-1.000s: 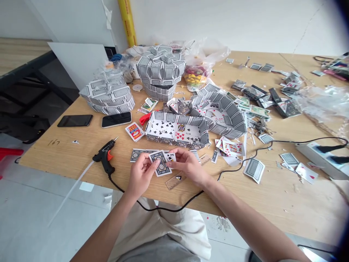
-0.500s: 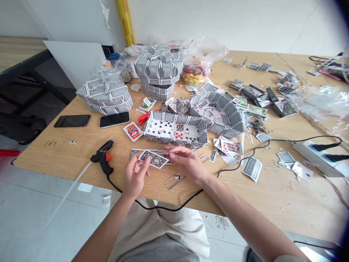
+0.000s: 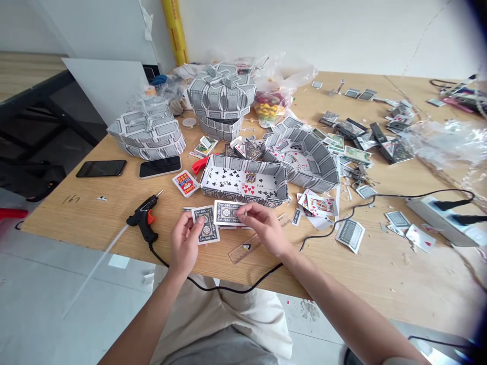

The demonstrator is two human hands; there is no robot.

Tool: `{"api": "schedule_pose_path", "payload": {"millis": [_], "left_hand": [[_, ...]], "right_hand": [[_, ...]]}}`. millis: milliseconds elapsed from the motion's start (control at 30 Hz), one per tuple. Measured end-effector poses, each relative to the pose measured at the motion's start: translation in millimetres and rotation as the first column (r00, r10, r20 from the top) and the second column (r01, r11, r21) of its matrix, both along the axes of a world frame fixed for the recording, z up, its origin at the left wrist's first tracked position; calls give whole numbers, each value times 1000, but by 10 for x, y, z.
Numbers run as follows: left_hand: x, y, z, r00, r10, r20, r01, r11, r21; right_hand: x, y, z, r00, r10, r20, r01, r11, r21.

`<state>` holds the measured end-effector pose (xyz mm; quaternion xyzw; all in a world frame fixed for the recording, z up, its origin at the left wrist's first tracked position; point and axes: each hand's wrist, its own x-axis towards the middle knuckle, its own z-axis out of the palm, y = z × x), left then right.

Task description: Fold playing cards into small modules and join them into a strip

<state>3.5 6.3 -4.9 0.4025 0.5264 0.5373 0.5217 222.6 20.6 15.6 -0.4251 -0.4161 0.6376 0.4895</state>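
My left hand pinches a patterned playing card, back side up, between thumb and fingers. In my right hand is a second playing card, also back up and lying lengthwise, gripped at its right end. The two cards are side by side, their edges close together. Beneath them, more card strips lie on the table, partly hidden. Just beyond my hands stands a rectangular box made of playing cards, its inside showing club and heart faces. A clear ruler lies below my right hand.
A glue gun lies at left, its black cord running along the table's front edge. Two phones, woven card baskets and a half-round card tray stand behind. Loose cards and a power strip are at right.
The left card has turned from slanted to nearly upright. My right hand has tilted its card from edge-on to showing its patterned back.
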Motion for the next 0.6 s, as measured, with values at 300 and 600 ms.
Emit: {"api": "schedule_pose_path", "payload": {"millis": [300, 600], "left_hand": [[21, 6, 47, 990, -126, -68, 124, 992, -29], [53, -15, 104, 967, -195, -164, 192, 981, -33]], "right_hand": [[-119, -97, -187, 950, 82, 303, -125, 984, 125], [-109, -114, -216, 918, 69, 389, -132, 982, 136]]}}
